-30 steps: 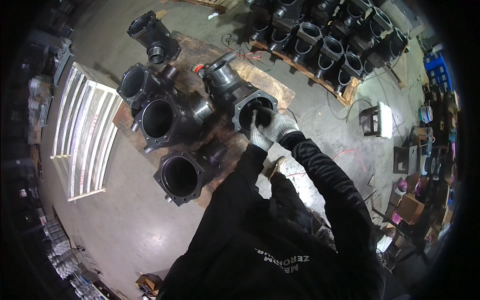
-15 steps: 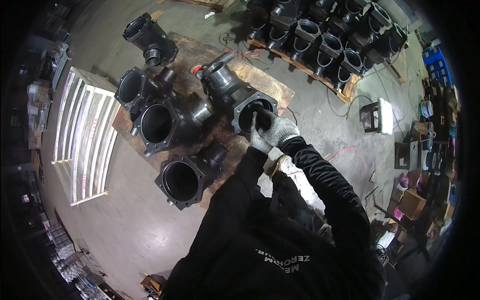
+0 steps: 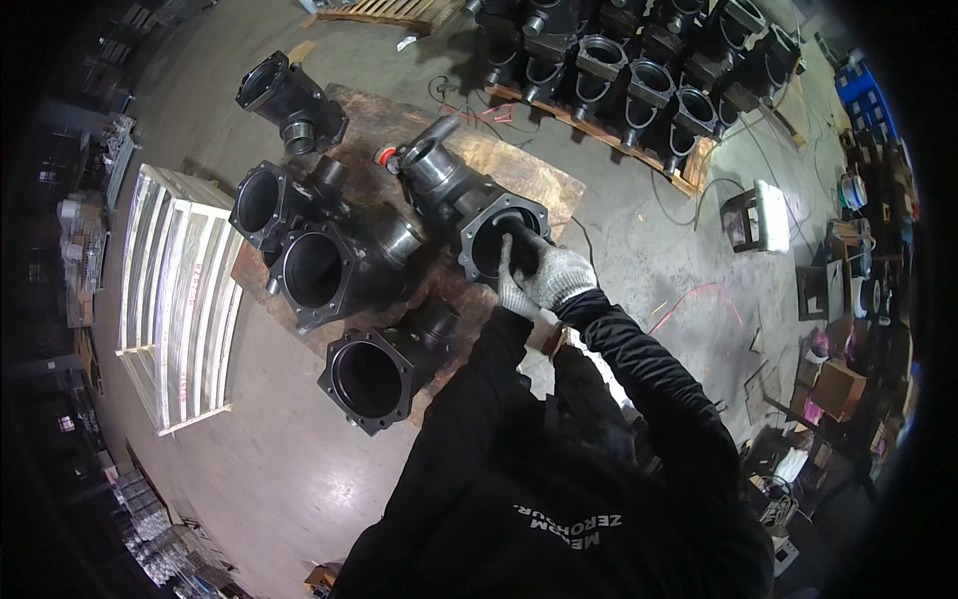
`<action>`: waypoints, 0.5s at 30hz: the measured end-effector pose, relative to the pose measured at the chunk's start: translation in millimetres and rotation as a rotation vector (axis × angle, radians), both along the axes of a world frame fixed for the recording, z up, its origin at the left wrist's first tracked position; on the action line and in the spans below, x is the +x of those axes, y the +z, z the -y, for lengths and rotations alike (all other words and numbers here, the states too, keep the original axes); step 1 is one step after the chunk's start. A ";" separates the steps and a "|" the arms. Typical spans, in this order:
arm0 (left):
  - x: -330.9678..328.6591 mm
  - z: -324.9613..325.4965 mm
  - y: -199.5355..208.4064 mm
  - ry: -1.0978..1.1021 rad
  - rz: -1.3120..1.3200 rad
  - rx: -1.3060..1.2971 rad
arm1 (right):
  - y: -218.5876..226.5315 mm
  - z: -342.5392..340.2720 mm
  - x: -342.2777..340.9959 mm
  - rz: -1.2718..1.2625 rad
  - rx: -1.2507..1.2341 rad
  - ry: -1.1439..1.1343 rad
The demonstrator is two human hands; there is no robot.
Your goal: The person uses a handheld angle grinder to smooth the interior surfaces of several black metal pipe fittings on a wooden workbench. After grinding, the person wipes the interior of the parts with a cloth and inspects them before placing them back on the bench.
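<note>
Both my hands wear light grey knitted gloves and meet at the near flanged mouth of a black cast valve body (image 3: 469,195). My right hand (image 3: 559,275) reaches over the rim, its darkened fingers curled into the bore around something I cannot make out. Close beside it, my left hand (image 3: 516,288) has its thumb raised against the opening; its other fingers are hidden. A bare-metal collar (image 3: 431,165) and a red-ended fitting (image 3: 386,157) mark the far end of this body.
More black flanged bodies stand to the left, including one nearby (image 3: 367,377), on a worn wooden board (image 3: 349,115). A loaded pallet (image 3: 694,178) stands at the far right, near a small stool (image 3: 755,220). White slatted frames (image 3: 180,299) stand left. Cables cross the floor.
The view has shifted slightly, so the floor items sit a little differently. My hands stay at the same flanged mouth, with the right fingers still inside.
</note>
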State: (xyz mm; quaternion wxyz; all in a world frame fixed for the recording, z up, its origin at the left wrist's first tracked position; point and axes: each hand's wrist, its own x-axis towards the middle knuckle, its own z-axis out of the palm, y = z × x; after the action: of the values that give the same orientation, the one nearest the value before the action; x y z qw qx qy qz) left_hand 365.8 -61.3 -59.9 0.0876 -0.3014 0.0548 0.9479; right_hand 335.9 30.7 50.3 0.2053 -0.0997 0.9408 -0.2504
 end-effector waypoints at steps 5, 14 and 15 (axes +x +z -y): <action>5.9 -5.3 19.1 0.005 -0.079 -0.030 | 10.4 -3.6 6.9 0.010 0.001 -0.014; 10.1 -5.4 6.5 -0.093 -0.129 0.022 | 22.8 -6.6 13.6 0.027 -0.079 -0.083; 9.7 -10.4 1.4 -0.065 -0.117 0.023 | 22.7 -8.6 15.7 0.009 -0.106 -0.093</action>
State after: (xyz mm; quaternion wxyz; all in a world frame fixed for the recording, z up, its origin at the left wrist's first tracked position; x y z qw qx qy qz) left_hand 375.5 -50.9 -58.5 0.1185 -0.2427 0.0587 0.9610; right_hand 351.7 39.3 73.0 0.1923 -0.0652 0.9289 -0.3097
